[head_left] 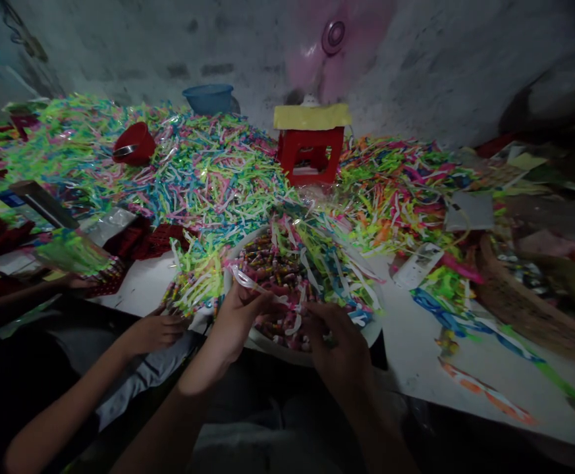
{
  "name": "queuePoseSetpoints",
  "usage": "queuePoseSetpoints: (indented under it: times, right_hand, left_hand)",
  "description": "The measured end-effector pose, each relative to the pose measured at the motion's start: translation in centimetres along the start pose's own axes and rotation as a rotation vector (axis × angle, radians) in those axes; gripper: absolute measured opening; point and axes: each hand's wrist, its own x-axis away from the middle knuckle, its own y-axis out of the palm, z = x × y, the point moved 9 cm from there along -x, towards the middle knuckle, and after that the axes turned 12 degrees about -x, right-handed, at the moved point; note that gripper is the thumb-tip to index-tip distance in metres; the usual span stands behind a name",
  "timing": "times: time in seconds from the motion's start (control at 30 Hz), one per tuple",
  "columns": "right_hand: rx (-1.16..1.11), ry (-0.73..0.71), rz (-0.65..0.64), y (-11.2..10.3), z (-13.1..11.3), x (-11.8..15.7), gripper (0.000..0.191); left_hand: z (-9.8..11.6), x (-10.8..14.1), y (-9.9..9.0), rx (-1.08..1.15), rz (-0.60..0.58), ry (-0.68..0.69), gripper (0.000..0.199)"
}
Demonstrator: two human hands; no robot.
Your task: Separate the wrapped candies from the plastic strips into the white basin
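Observation:
My left hand (pixel 232 322) is closed, with a whitish translucent strip (pixel 247 280) pinched between thumb and fingers. Facing it, my right hand (pixel 341 349) has its thumb and fingertips drawn together at a small pale pinkish piece whose kind is too dim to tell. Both hands are over a wide pale basin (pixel 287 355). Inside lie many small striped tubes (pixel 272 257) in pink, brown and yellow, heaped with green, white and blue plastic strips (pixel 331 263) at the far right side.
A co-worker's hand (pixel 153 332) rests at the left; their other arm is near a bundle of green strips (pixel 74 253). Strip heaps (pixel 218 171) cover the table's back. Behind stand a red stool (pixel 336 155), pink fan (pixel 334 39), red bowl (pixel 141 141) and blue basin (pixel 211 100). A power strip (pixel 418 265) lies right.

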Motion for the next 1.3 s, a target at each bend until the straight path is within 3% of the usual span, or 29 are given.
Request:
queuePoseSetpoints:
  times: [0.13, 0.23, 0.3, 0.47, 0.57, 0.83, 0.97, 1.13, 1.3]
  right_hand:
    - [0.064, -0.094, -0.056, 0.1, -0.6, 0.1, 0.019]
    - [0.097, -0.081, -0.062, 0.3, -0.2, 0.4, 0.023]
    - [-0.009, 0.048, -0.111, 0.8, 0.8, 0.6, 0.025]
    - [-0.483, 0.533, -0.293, 3.5, 3.8, 2.4, 0.034]
    - [-0.727, 0.652, -0.355, 4.7, 4.0, 3.2, 0.030]
    - [-0.719, 0.635, -0.306, 5.2, 3.4, 3.5, 0.025]
    - [-0.776, 0.691, -0.307, 6.2, 3.0, 3.5, 0.027]
    - [-0.752, 0.610, -0.521, 7.5, 1.9, 3.2, 0.032]
    - [-0.606, 0.498, -0.458, 6.7, 1.5, 3.0, 0.032]
  left_hand:
    - [-1.2, 0.0, 5.9, 0.052, -0.095, 0.006, 0.033]
    - [-1.1, 0.2, 7.2, 0.071, -0.118, 0.031, 0.028]
    - [-0.6, 0.6, 7.2, 0.074, -0.154, 0.064, 0.031]
    - [-0.3, 2.3, 7.1, 0.037, -0.270, 0.108, 0.035]
    - [-0.5, 3.1, 7.4, 0.006, -0.340, 0.131, 0.026]
    - [-0.7, 3.6, 7.2, 0.030, -0.411, 0.142, 0.023]
    - [-0.3, 3.2, 6.0, 0.056, -0.329, 0.173, 0.020]
    - [0.2, 3.4, 4.8, 0.043, -0.217, 0.198, 0.021]
    - [-0.3, 4.4, 5.3, 0.057, -0.210, 0.198, 0.027]
